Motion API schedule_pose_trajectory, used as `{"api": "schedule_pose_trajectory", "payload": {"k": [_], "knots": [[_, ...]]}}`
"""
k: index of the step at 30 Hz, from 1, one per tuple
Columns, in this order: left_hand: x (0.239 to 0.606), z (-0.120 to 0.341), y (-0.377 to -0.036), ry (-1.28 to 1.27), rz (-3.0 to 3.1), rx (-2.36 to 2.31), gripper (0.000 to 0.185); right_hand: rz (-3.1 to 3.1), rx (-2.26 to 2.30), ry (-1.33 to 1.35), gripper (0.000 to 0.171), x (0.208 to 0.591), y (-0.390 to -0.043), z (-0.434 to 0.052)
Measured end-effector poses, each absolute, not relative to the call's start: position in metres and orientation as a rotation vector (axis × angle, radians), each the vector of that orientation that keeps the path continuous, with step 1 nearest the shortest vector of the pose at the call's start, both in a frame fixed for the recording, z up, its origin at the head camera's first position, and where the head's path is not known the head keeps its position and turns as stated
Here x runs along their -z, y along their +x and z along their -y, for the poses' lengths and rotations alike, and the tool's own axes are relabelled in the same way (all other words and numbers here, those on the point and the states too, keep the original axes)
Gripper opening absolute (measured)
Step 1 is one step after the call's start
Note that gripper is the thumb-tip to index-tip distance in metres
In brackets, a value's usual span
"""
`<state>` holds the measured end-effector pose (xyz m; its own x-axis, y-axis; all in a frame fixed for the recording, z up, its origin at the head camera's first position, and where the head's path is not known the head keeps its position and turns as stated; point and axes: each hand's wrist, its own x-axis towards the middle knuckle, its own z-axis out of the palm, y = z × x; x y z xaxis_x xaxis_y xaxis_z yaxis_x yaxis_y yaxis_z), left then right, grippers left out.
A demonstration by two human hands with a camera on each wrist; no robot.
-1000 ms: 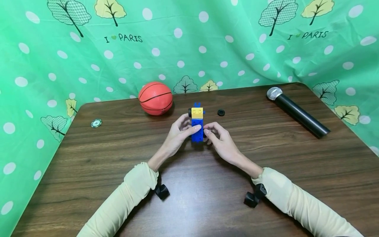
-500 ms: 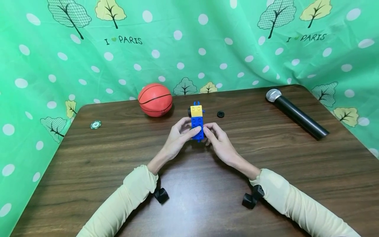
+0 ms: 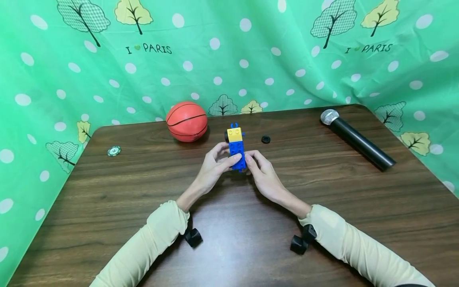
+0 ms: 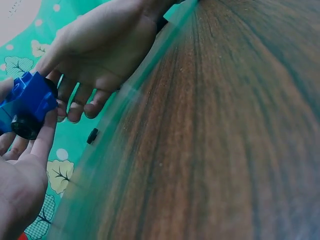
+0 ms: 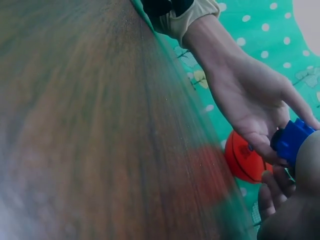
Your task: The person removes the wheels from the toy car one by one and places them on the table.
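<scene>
A toy car of blue and yellow building blocks (image 3: 235,137) is held up over the table in the head view, its far end leaning slightly left. My left hand (image 3: 211,167) grips its left side, thumb across the blue studs. At the near right side, my right hand (image 3: 263,175) pinches a black wheel (image 4: 51,89), seen in the left wrist view against the blue body. Another wheel (image 4: 25,126) sits on the opposite side, beside the left fingers. The far left carries a wheel too, while a bare blue axle stub (image 3: 243,134) sticks out at the far right.
Beyond the hands, a loose black wheel (image 3: 265,139) lies on the wooden table (image 3: 229,247). A red toy basketball (image 3: 187,121) rests behind on the left, a green-and-white poker chip (image 3: 114,151) farther left. To the right lies a black microphone (image 3: 358,139). A green curtain (image 3: 229,52) hangs behind.
The toy car has tilted, its far end swinging a little left. Both hands keep their hold and shift only slightly.
</scene>
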<state>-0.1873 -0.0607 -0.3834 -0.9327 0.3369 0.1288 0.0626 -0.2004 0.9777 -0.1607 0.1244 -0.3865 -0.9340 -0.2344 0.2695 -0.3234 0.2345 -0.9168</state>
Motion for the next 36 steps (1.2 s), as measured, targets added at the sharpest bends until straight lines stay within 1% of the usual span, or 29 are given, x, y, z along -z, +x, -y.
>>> {"api": "schedule_pose_trajectory", "payload": {"k": [5, 12, 18, 27, 36], "knots": [[0.3837, 0.0604, -0.1880, 0.484, -1.882, -2.245, 0.045, 2.437, -1.670, 0.522, 0.032, 0.3868, -0.1595, -0.1249], [0.3814, 0.0589, -0.1875, 0.493, -1.917, -2.235, 0.043, 2.438, -1.500, 0.530, 0.026, 0.3869, -0.1590, -0.1256], [0.3806, 0.0577, -0.1851, 0.507, -1.932, -2.213, 0.041, 2.438, -1.392, 0.531, 0.026, 0.3882, -0.1583, -0.1262], [0.3800, 0.0539, -0.1839, 0.586, -1.959, -2.237, 0.038, 2.402, -1.351, 0.516, 0.023, 0.3902, -0.1581, -0.1260], [0.3769, 0.0516, -0.1802, 0.567, -2.127, -2.185, 0.040, 2.405, -1.360, 0.463, 0.026, 0.3876, -0.1578, -0.1246]]}}
